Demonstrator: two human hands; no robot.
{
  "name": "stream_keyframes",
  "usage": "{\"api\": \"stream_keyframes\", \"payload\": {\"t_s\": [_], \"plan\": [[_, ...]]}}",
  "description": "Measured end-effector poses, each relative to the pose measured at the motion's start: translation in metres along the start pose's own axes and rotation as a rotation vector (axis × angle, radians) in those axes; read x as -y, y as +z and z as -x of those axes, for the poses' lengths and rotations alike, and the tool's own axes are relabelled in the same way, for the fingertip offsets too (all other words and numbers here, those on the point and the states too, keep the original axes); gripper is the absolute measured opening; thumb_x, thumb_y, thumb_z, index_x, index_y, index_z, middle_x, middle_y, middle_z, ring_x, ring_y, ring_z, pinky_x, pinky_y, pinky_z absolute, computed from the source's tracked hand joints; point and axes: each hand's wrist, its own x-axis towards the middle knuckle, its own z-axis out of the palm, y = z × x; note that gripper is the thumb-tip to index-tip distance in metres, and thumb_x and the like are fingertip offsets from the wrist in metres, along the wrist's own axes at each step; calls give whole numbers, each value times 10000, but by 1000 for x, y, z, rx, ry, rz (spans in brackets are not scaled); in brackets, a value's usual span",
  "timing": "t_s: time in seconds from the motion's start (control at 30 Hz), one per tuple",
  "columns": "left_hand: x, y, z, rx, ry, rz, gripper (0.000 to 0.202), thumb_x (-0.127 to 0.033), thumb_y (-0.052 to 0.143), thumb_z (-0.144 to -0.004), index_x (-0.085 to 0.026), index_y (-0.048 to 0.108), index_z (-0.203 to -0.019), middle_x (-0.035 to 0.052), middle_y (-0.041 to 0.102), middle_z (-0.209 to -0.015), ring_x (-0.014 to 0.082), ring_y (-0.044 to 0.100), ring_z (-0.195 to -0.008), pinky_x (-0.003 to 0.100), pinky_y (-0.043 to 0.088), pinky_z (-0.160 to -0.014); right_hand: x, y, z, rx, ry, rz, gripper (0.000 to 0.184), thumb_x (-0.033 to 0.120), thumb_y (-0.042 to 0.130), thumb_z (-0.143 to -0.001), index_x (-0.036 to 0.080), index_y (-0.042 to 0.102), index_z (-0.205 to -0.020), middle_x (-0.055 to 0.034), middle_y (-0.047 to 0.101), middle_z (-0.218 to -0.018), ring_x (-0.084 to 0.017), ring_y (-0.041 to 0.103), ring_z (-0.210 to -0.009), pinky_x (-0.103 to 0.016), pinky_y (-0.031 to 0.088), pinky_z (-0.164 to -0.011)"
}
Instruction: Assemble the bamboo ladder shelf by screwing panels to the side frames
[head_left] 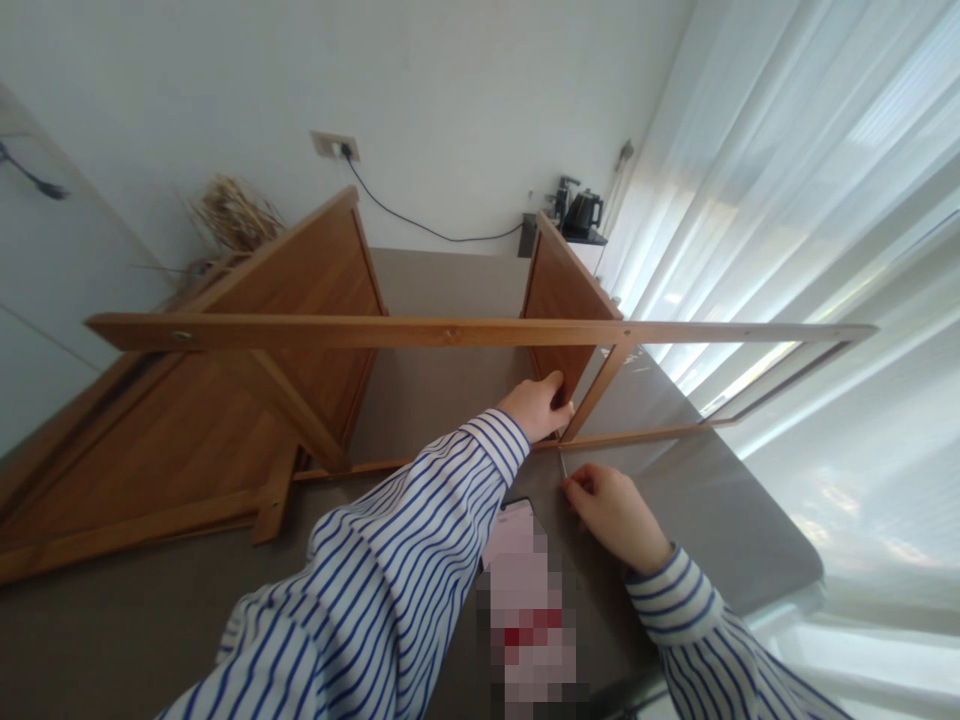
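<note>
A wooden furniture frame (pixel 450 332) lies on its side on the grey floor, its long rail running across the view. My left hand (pixel 538 405) reaches forward in a striped sleeve and is closed on the edge of an upright wooden panel (pixel 559 295) where a slanted strut meets it. My right hand (pixel 611 510) is lower and nearer, its fingers pinched on a thin metal tool (pixel 562 465) that points up toward the frame's lower rail (pixel 645 436).
A large wooden panel (pixel 225 400) leans at the left with dried grass behind it. A cable runs from a wall socket (pixel 335 146) to a kettle stand (pixel 577 215). White curtains (pixel 810 200) fill the right. A phone (pixel 517 530) lies below my hands.
</note>
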Motion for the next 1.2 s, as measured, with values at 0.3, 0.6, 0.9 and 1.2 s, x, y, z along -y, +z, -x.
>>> {"api": "stream_keyframes", "payload": {"t_s": [0.3,0.6,0.9,1.2], "plan": [[-1,-2,0,-4,1,13,190,-369,509,-805,-212,519,-913,31,664,-791,188,645,-731,248,456,-615,-7,9,18,-334,-152,311,200,224,413,-864,187,609,-844,-23,648,-725,-143,590,-672,-242,337,-599],[0,-1,0,-11,3,19,173,-354,505,-810,-213,524,-909,31,671,-795,189,649,-744,253,461,-631,-6,20,16,-420,-273,532,204,188,388,-875,175,530,-729,-28,588,-686,-129,520,-612,-248,307,-584],[2,1,-1,-17,17,2,164,-367,497,-811,-218,500,-879,21,663,-781,184,643,-719,240,440,-593,3,23,15,-400,-241,607,177,175,405,-870,179,489,-714,-30,581,-684,-130,520,-584,-251,279,-544],[3,3,-1,-27,29,15,168,-366,495,-810,-213,504,-879,29,662,-786,186,643,-708,242,441,-587,10,29,17,-424,-227,665,170,162,421,-875,171,482,-717,-34,572,-663,-132,531,-582,-247,280,-532]]}}
